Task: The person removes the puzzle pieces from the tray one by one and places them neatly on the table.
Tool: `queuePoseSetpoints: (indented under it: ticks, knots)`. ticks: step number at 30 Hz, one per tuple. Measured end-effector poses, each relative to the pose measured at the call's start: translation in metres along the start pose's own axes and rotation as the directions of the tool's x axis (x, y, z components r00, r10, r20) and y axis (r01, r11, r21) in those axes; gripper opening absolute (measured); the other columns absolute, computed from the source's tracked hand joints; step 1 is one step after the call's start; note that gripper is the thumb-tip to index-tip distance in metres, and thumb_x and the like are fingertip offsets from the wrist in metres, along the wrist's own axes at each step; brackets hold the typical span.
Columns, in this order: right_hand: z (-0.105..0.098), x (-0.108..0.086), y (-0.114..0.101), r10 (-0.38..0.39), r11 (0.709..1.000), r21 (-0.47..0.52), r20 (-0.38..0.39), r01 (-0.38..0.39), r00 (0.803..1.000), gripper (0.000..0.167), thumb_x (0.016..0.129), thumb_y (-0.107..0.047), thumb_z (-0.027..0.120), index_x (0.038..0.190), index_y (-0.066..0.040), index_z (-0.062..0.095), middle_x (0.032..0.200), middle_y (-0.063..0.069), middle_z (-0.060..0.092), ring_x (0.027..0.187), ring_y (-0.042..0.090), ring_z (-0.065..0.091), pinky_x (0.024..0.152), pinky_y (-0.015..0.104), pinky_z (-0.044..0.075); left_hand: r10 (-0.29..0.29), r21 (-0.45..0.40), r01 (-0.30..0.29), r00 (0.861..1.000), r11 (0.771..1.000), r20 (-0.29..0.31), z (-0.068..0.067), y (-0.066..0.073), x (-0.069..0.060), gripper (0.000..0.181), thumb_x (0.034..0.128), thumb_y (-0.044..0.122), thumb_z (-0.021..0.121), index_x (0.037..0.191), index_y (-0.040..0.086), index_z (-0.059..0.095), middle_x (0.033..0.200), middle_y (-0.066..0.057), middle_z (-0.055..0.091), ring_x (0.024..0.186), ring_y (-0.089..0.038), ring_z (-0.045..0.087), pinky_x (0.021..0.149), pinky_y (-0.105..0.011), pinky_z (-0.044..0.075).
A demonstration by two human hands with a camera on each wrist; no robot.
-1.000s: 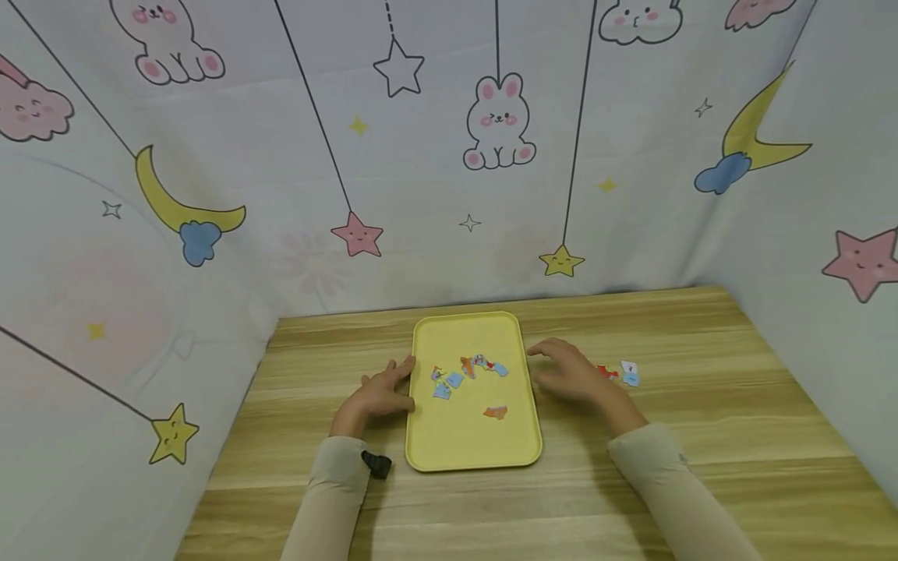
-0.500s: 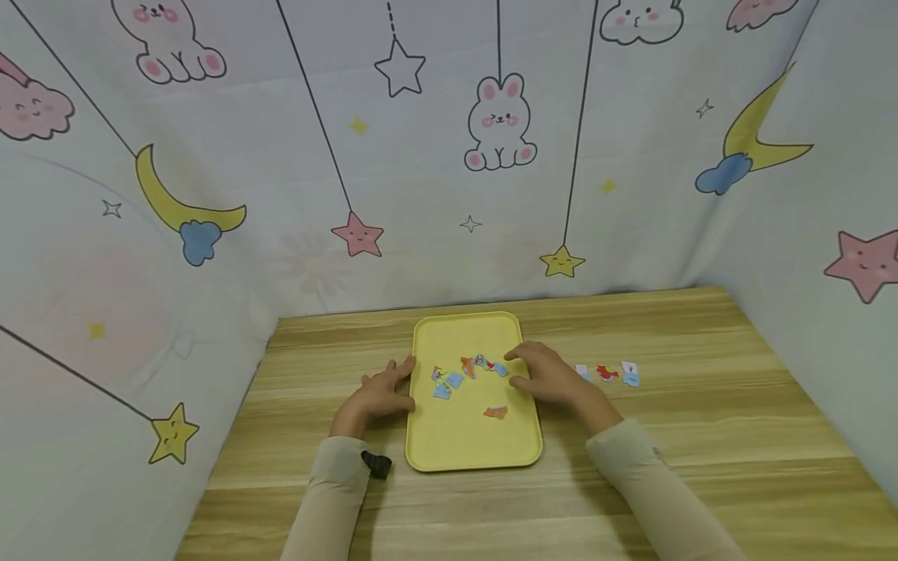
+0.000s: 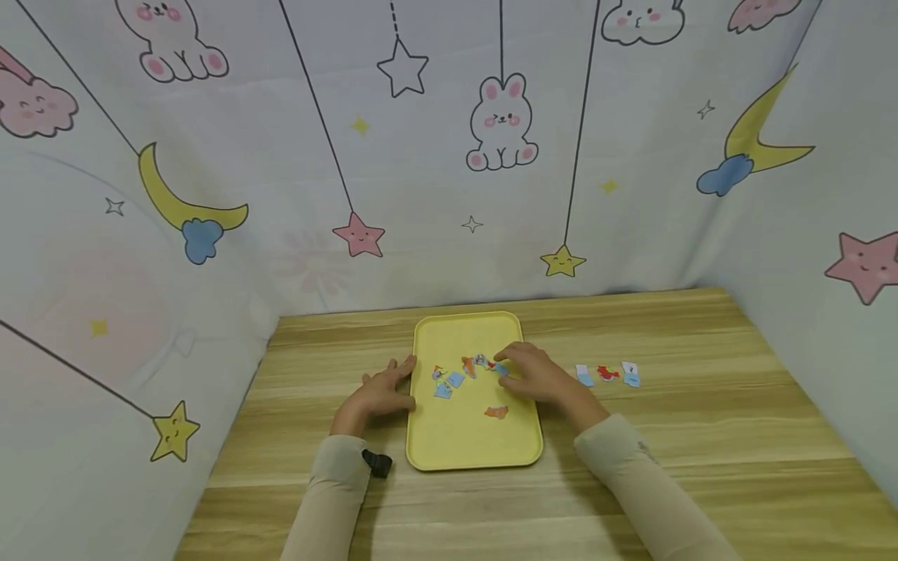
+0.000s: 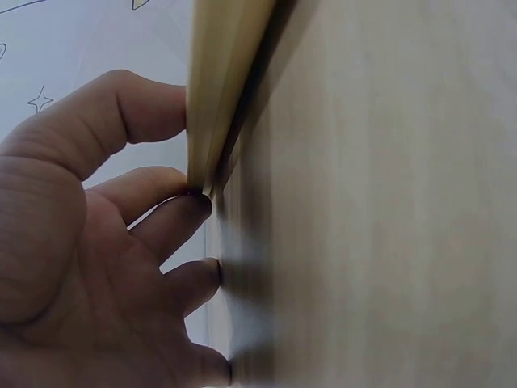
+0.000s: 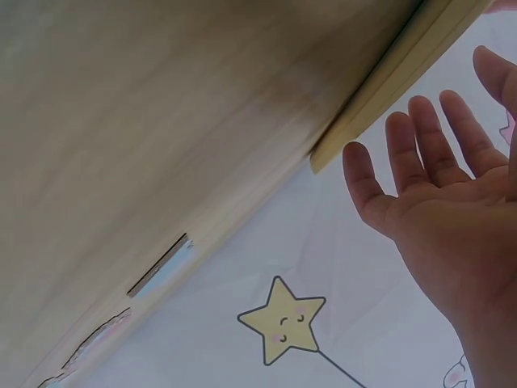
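Head view puts a yellow tray (image 3: 471, 448) at the lower centre of the frame, on a wood-grain table (image 3: 435, 518). From where I stand, the person's left hand (image 3: 379, 391) has its fingers spread, thumb and fingertip touching the tray's left rim. The right hand (image 3: 539, 375) is over the tray's right rim, fingers parted; it is hard to say whether the tips touch the light-blue puzzle piece (image 3: 501, 368) between them. More pieces lie mid-tray, with an orange puzzle piece (image 3: 496, 412) lower down. Right of centre, a white-and-blue piece (image 3: 585, 375), a red piece (image 3: 607, 373) and another white-and-blue one line up on the table. Printed white cloth (image 3: 421, 171) fills the upper frame.
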State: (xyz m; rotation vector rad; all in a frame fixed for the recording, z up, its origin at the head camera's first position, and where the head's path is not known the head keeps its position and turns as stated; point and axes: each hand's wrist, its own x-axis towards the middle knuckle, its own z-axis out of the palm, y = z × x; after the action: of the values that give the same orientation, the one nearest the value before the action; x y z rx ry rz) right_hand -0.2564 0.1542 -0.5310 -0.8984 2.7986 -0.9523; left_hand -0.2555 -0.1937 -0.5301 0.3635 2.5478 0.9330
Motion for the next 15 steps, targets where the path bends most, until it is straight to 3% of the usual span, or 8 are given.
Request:
queuePoseSetpoints:
  ticks: [15]
  knots:
    - [0.007, 0.018, -0.007, 0.036, 0.999, -0.022, 0.014, -0.036, 0.999, 0.038, 0.097, -0.018, 0.069, 0.132, -0.002, 0.070, 0.132, 0.012, 0.069, 0.128, 0.035, 0.060, 0.100, 0.062, 0.042, 0.001, -0.031, -0.001, 1.000, 1.000, 0.008, -0.001, 0.003, -0.002, 0.098, 0.0824, 0.015, 0.078, 0.167, 0.008, 0.029, 0.171, -0.015, 0.026, 0.162, -0.038, 0.007, 0.119, -0.073, -0.014]
